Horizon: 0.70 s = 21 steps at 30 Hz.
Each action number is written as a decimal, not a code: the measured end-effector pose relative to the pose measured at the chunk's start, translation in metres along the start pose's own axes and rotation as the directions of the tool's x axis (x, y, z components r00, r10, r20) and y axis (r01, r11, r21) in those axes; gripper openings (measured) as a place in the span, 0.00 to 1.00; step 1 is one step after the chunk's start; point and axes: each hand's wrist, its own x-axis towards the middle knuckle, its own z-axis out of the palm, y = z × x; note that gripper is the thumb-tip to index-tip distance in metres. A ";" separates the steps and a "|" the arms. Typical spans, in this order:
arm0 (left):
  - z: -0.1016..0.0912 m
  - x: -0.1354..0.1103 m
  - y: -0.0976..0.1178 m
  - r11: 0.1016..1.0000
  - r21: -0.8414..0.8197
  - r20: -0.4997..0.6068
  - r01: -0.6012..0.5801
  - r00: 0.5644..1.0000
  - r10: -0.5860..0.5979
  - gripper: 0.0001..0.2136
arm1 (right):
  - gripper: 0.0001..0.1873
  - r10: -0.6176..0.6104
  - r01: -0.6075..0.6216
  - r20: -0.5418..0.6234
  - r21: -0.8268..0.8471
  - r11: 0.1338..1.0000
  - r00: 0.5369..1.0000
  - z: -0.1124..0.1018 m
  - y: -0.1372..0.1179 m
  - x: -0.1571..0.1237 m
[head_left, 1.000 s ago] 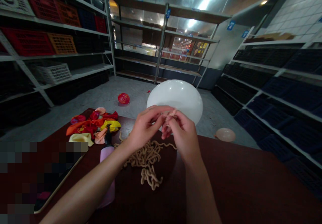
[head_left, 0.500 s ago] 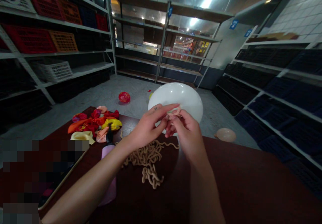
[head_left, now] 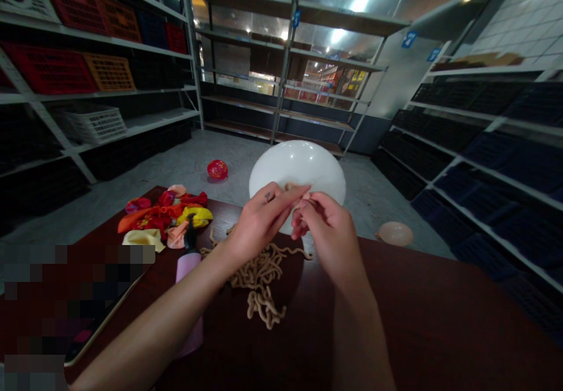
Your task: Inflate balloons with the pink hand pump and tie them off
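Observation:
A large, glossy white balloon (head_left: pixel 299 159) is just beyond my fingertips, above the far table edge. My left hand (head_left: pixel 268 215) has its thumb and fingers pinched together at the near end of the balloon, index finger pointing right. Opposite it, my right hand (head_left: pixel 328 221) pinches at the same spot, with its lower fingers curled. A small pale beige piece shows between the fingertips; whether it is balloon neck or cord I cannot tell. Below my hands, a tangled pile of beige cord (head_left: pixel 264 268) lies on the dark red-brown table (head_left: pixel 431 320).
Several limp coloured balloons (head_left: pixel 167 212) are heaped at the table's far left. Near my left forearm stands a lilac bottle (head_left: pixel 189 268) with a black top. On the floor are a red balloon (head_left: pixel 217 169) and a peach balloon (head_left: pixel 396 234). Shelves with crates (head_left: pixel 48 68) line the walls.
The white balloon has shifted slightly left, covering the yellow thing on the floor behind it. My left fingers have drawn in a little; the right hand stays nearly in place.

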 end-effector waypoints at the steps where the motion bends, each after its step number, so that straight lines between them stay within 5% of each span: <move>1: 0.000 0.000 0.000 1.000 0.022 0.007 0.000 1.000 -0.001 0.19 | 0.10 -0.001 0.001 -0.012 0.004 1.000 1.000 0.001 0.000 0.000; 8: -0.003 0.002 -0.001 0.994 0.087 0.157 0.059 0.985 -0.072 0.18 | 0.10 -0.096 0.064 -0.133 -0.225 0.972 0.986 0.005 0.001 -0.001; 14: 0.000 0.001 0.000 0.981 0.066 0.123 0.183 0.974 -0.190 0.13 | 0.09 -0.177 0.104 -0.142 -0.414 0.904 0.974 0.007 -0.003 -0.003; 21: -0.002 0.002 -0.001 0.974 0.199 0.195 0.105 0.970 -0.145 0.08 | 0.10 -0.198 0.117 -0.133 -0.455 0.883 0.971 0.006 0.000 -0.003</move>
